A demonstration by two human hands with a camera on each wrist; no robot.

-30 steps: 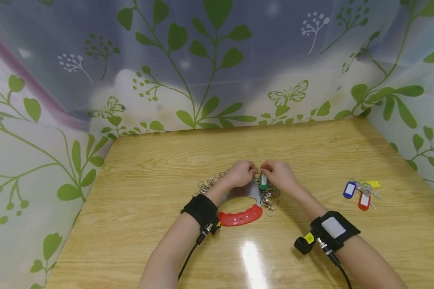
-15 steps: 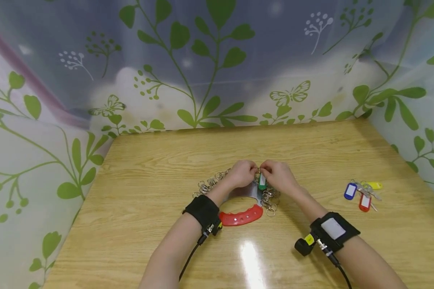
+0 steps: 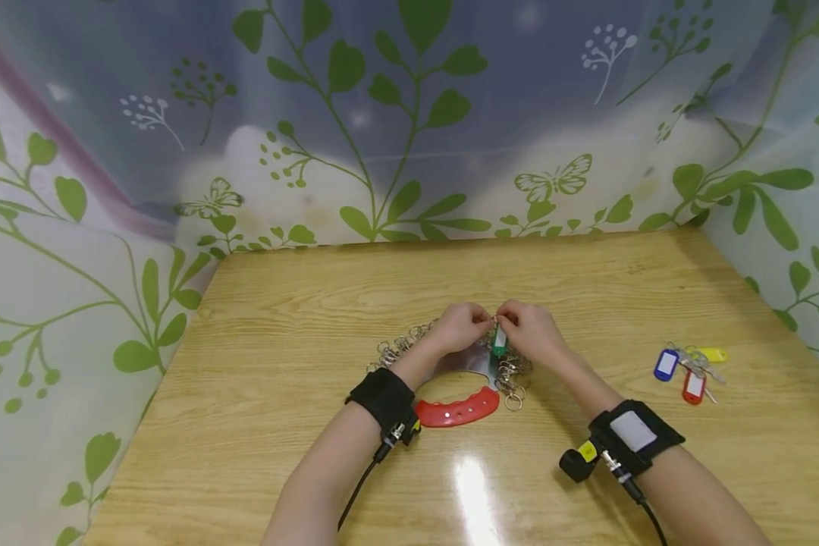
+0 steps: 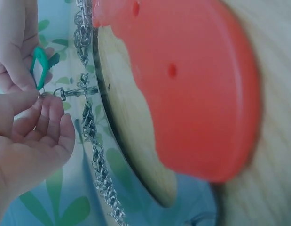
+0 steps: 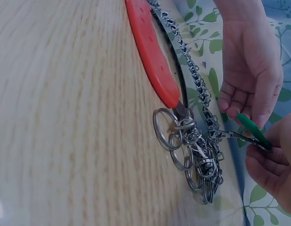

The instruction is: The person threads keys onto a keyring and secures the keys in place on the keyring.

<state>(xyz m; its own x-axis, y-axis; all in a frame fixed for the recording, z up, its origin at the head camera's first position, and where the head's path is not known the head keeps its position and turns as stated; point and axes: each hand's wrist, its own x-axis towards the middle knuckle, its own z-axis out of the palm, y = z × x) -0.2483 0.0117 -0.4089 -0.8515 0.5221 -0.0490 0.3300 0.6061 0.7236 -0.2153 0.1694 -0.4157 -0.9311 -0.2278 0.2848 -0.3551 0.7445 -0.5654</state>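
A key holder with a red handle [image 3: 457, 410] and a curved metal plate [image 3: 464, 360] lies on the table. Many metal clips and rings [image 5: 187, 155] hang along its rim. At the far rim, my left hand [image 3: 460, 326] pinches a small key ring [image 4: 43, 95] linked to one clip [image 4: 72, 92] between thumb and fingers. Opposite it, my right hand [image 3: 535, 332] holds a green key tag [image 3: 500, 341] at that ring. Beside the tag, the toothed edge of a key [image 4: 53, 60] shows in the left wrist view. Fingers partly hide where ring and tag meet.
To the right on the wooden table [image 3: 300, 303] lie a blue key tag [image 3: 666, 365], a red key tag [image 3: 694, 387] and a yellow key tag [image 3: 713, 354] with keys. A leaf-patterned cloth [image 3: 409, 152] hangs behind the table's far edge.
Both hands stay at the far rim with the green tag between them, shifting only slightly. The whole head view drifts a little to the right. The holder and other tags lie as before.
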